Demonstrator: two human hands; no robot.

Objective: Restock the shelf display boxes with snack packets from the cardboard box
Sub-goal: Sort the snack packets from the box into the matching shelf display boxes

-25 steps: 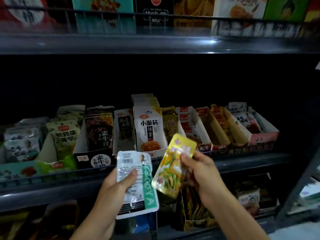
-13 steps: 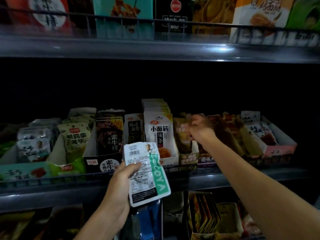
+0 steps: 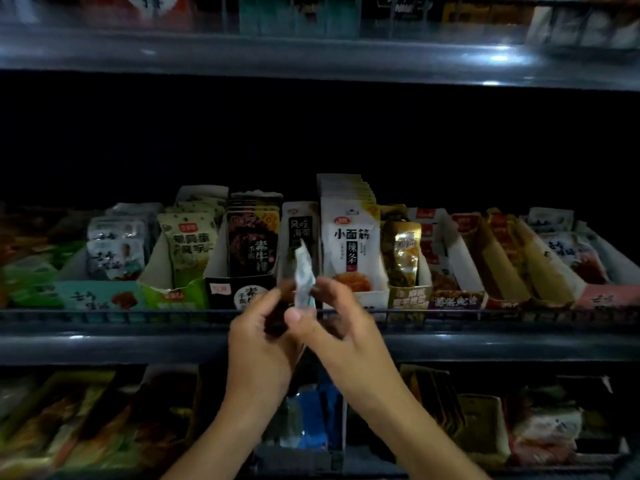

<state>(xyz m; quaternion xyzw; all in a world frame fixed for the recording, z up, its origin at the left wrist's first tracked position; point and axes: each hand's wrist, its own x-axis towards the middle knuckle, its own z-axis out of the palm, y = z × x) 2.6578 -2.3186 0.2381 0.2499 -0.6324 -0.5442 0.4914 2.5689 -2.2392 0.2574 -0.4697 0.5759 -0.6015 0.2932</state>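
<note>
On the shelf, the display boxes stand in a row behind a low wire rail, each holding its packets upright with the printed faces forward, presumably so they read from the aisle. At the far left a pale-green box carries grey-white packets that look like the same kind as the one in hand (judging by colour only; the print is blurred).

In front of the middle of the row, the left hand curls its fingers round the lower edge of a white-and-green snack packet. The packet stands edge-on to the camera, just in front of a narrow black packet. The right hand meets it from the other side, thumb and fingers pinching the same lower part, so both hands clamp one packet between them, probably to turn or straighten it before slotting. The cardboard box is not in view.
</note>
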